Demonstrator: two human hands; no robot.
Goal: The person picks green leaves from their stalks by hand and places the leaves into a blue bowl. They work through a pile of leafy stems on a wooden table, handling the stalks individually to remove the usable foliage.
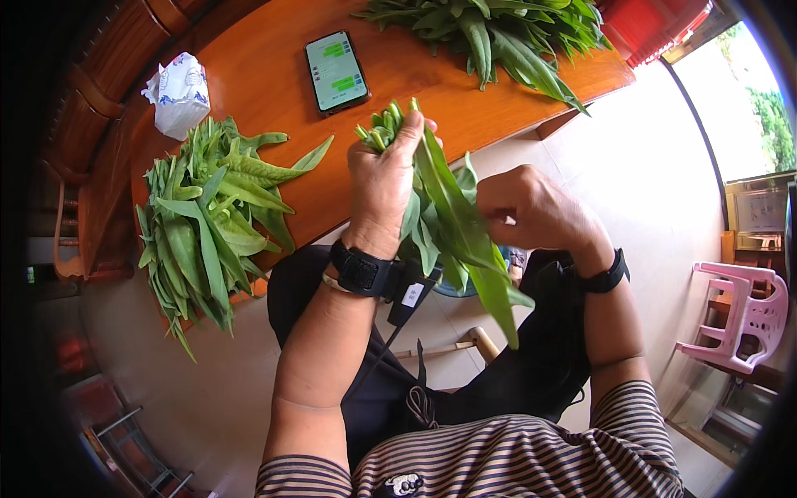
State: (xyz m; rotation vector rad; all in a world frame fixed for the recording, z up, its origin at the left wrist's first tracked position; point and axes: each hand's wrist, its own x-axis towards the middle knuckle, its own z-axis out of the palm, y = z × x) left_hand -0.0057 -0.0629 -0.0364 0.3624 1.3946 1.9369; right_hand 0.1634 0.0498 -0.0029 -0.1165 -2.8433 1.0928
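Observation:
My left hand (pixel 386 180) is closed around a bunch of long-leaf green vegetable (pixel 454 205), its cut stem ends poking up past the thumb. The leaves hang down towards my lap. Close against their right side is my right hand (pixel 529 208) with its fingers curled. Its fingertips are turned away, so whether they pinch a leaf cannot be told. On the left of the wooden table (pixel 261 81) lies a pile of the same greens (pixel 205 230), some drooping over the edge. Another heap of greens (pixel 498 37) rests at the table's far right.
A smartphone (pixel 337 71) with a lit screen lies on the table. To its left stands a white tissue pack (pixel 179 96). Below the held leaves, a blue container (pixel 457 289) is partly visible on the floor. A pink plastic stool (pixel 741 317) is at the right.

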